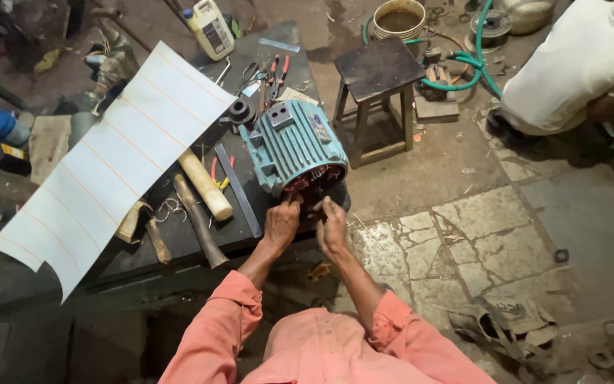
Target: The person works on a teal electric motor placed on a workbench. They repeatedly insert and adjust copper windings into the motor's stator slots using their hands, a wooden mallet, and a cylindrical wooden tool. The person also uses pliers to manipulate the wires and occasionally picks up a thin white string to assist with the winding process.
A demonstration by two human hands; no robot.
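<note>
A teal finned electric motor housing (289, 146) lies on its side on a dark low workbench (243, 227), its open end with copper windings (314, 181) facing me. My left hand (281, 222) reaches up to the lower rim of that opening, fingers pinched at the windings. My right hand (332, 224) is beside it, fingers also curled at the open end. What the fingertips hold is too small to make out. Both arms wear salmon-coloured sleeves.
A long white sheet with orange lines (108, 167) drapes over the bench's left. Wooden-handled hammers (197, 217), a mallet (206, 186), a steel ruler (238, 190) and pliers (275, 71) lie near the motor. A wooden stool (378, 71), green hose (474, 60) and a crouching person (577, 64) are behind.
</note>
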